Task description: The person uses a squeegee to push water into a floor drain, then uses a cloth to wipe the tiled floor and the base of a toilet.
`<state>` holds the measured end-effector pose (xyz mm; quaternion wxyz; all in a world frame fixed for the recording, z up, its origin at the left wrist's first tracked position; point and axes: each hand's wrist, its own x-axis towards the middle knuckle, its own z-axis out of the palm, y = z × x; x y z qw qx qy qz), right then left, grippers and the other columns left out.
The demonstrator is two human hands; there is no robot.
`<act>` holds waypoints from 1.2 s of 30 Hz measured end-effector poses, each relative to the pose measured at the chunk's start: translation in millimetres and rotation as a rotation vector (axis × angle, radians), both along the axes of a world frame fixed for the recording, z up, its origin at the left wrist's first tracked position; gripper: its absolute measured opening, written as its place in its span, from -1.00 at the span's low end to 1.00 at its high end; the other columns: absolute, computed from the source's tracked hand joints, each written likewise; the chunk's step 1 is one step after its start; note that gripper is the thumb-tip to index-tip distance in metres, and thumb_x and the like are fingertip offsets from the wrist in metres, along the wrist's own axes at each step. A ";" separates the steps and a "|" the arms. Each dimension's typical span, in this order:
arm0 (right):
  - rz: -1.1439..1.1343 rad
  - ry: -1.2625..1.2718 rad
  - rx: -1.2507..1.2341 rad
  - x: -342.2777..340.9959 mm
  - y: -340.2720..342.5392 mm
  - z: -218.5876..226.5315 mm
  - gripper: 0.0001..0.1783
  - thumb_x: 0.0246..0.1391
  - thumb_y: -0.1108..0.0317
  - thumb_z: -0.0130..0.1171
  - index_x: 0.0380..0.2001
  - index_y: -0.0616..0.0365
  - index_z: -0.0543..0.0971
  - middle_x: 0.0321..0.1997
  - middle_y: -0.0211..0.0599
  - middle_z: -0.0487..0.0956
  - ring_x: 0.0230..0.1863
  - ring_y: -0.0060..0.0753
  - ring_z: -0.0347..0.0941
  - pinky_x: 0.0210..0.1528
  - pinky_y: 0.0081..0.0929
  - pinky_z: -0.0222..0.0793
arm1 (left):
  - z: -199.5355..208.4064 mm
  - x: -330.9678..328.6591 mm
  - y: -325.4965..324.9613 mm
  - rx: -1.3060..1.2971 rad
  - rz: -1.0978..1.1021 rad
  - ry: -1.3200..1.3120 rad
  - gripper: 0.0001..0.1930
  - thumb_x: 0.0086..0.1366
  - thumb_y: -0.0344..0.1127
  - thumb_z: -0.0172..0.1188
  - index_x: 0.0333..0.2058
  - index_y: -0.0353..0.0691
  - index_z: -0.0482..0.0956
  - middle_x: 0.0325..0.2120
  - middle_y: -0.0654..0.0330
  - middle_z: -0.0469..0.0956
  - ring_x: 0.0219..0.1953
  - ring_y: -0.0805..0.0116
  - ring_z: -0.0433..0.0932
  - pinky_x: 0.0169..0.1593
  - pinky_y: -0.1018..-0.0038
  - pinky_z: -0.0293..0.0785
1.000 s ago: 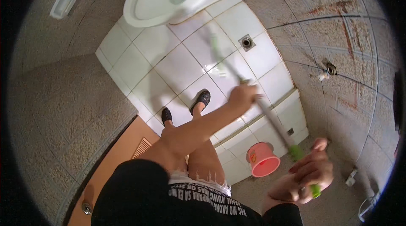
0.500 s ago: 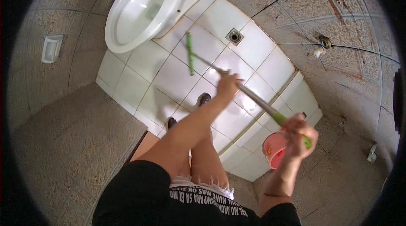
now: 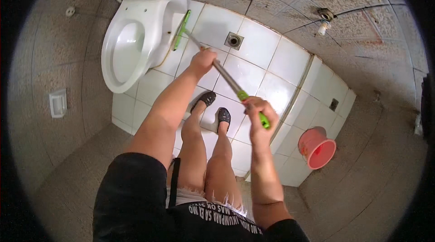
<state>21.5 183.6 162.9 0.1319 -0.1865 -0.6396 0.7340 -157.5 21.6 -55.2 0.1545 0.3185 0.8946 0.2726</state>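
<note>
A floor squeegee [image 3: 229, 79] with a metal pole, green grip and narrow green head slants across the tiles. Its head rests on the floor beside the base of the white toilet [image 3: 156, 38]. My left hand [image 3: 202, 62] is closed around the pole partway down, nearer the head. Up at the green grip, my right hand [image 3: 261, 114] wraps the handle, and the grip's end pokes out past the fingers. To the right of the head, a square metal floor drain [image 3: 234, 41] is set in the white tiles.
A pink bucket [image 3: 317, 148] stands at the right, beyond a low tiled step [image 3: 294, 101]. On the right wall sits a tap fitting [image 3: 324, 25]. A second small drain [image 3: 334, 104] lies past the step. A soap dish [image 3: 58, 103] hangs on the left wall.
Both hands and the squeegee have shifted left, its head now close against the toilet base. My view has turned, so the bucket shows farther right, and my feet have stepped forward.
</note>
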 end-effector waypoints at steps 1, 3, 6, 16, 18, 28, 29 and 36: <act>-0.017 0.006 -0.010 0.7 -0.9 -8.6 -0.88 -0.05 0.60 0.06 -0.61 0.31 0.41 -0.44 -0.14 0.53 -0.36 -0.30 0.43 -0.30 -0.44 0.34 | -8.2 -0.1 -0.8 -0.060 0.019 0.003 -0.76 0.12 -0.17 0.11 -0.55 -0.22 0.48 -0.50 0.01 0.47 -0.32 -0.02 0.47 -0.25 0.13 0.38; -0.102 0.065 -0.006 17.5 9.8 -16.5 -0.87 -0.08 0.60 0.05 -0.65 0.32 0.40 -0.45 -0.13 0.53 -0.35 -0.29 0.43 -0.28 -0.44 0.33 | -14.8 10.1 26.1 -0.111 0.016 -0.079 -0.77 0.14 -0.16 0.10 -0.52 -0.20 0.48 -0.45 0.01 0.49 -0.23 -0.04 0.47 -0.18 0.13 0.38; -0.252 -0.066 0.060 36.6 31.6 26.2 -0.83 -0.12 0.52 0.01 -0.72 0.28 0.38 -0.53 -0.07 0.51 -0.46 -0.29 0.43 -0.40 -0.41 0.32 | 8.5 48.5 70.9 -0.119 -0.025 -0.218 -0.81 0.14 -0.16 0.11 -0.45 -0.15 0.53 -0.42 0.00 0.51 -0.15 -0.14 0.44 -0.08 0.16 0.39; -0.186 -0.029 0.217 -18.2 0.3 72.9 -0.82 -0.12 0.48 0.07 -0.71 0.24 0.37 -0.53 -0.20 0.53 -0.44 -0.38 0.44 -0.15 -0.35 0.11 | 59.8 -13.3 38.9 0.031 -0.122 -0.280 -0.92 0.10 -0.31 0.13 -0.47 -0.15 0.54 -0.41 0.10 0.48 -0.18 0.08 0.47 -0.17 0.24 0.41; -0.228 -0.099 0.096 -36.6 -22.0 30.0 -0.89 -0.11 0.51 0.08 -0.65 0.25 0.44 -0.48 -0.20 0.54 -0.40 -0.39 0.42 -0.19 -0.46 0.13 | 47.1 -54.3 24.4 -0.087 -0.101 -0.131 -0.91 0.08 -0.31 0.14 -0.50 -0.18 0.50 -0.46 0.05 0.46 -0.25 0.04 0.48 -0.22 0.22 0.40; -0.763 -0.201 0.064 90.6 -17.7 67.9 -0.85 -0.09 0.48 -0.09 -0.68 0.21 0.30 -0.56 -0.03 0.49 -0.53 -0.41 0.33 -0.38 -0.43 0.24 | 67.3 82.5 100.5 -0.393 -0.572 -0.296 -0.87 0.04 -0.31 0.11 -0.42 -0.18 0.55 -0.31 -0.08 0.48 -0.24 -0.07 0.52 -0.17 0.18 0.48; -0.775 -0.120 0.172 97.5 -15.7 72.0 -0.82 -0.06 0.42 -0.07 -0.67 0.21 0.30 -0.56 -0.04 0.49 -0.53 -0.39 0.33 -0.38 -0.41 0.23 | 75.1 86.6 109.9 -0.354 -0.650 -0.235 -0.87 0.04 -0.33 0.10 -0.42 -0.19 0.55 -0.33 -0.07 0.49 -0.25 -0.07 0.52 -0.20 0.18 0.48; -0.468 0.181 0.297 73.2 8.0 4.5 -0.74 -0.07 0.22 0.05 -0.52 0.26 0.47 -0.46 -0.18 0.52 -0.22 -0.10 0.46 -0.06 -0.22 0.22 | 35.5 27.9 192.7 -0.454 -0.998 0.040 -0.89 -0.04 -0.49 0.07 -0.49 -0.20 0.54 -0.44 0.01 0.52 -0.30 0.03 0.54 -0.25 0.20 0.49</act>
